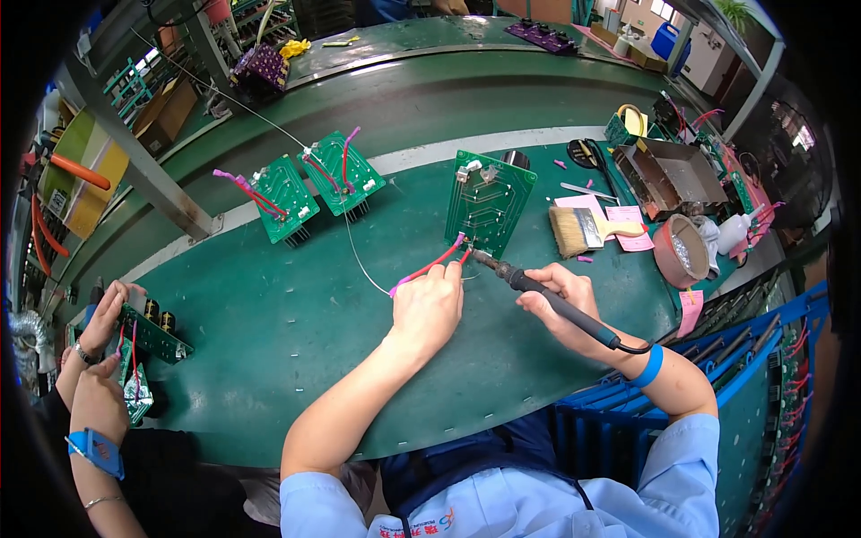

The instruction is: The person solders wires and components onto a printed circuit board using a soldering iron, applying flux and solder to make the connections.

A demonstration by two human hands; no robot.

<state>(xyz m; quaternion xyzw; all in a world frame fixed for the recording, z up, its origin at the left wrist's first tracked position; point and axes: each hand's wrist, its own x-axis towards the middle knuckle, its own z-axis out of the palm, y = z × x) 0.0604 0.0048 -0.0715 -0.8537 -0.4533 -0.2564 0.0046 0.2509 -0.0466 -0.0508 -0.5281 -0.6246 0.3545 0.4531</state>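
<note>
A green circuit board [489,202] stands on edge on the green bench top, with a dark round part behind it. My right hand [565,300] is closed round the grey handle of a soldering iron [547,298], whose tip meets the board's lower edge. Red wires [421,272] with pink ends run from that edge into my left hand [429,305], which pinches them. A thin strand of solder wire [357,254] hangs from above and curves toward my left hand; whether the fingers hold it too is hidden.
Two green boards [285,202] with red wires lie left of centre. To the right are a brush [583,230], a metal tray [668,177], a pink pot [682,251] and pink paper slips [630,215]. At far left, a co-worker's hands [103,386] handle other boards. A metal post [148,161] rises behind.
</note>
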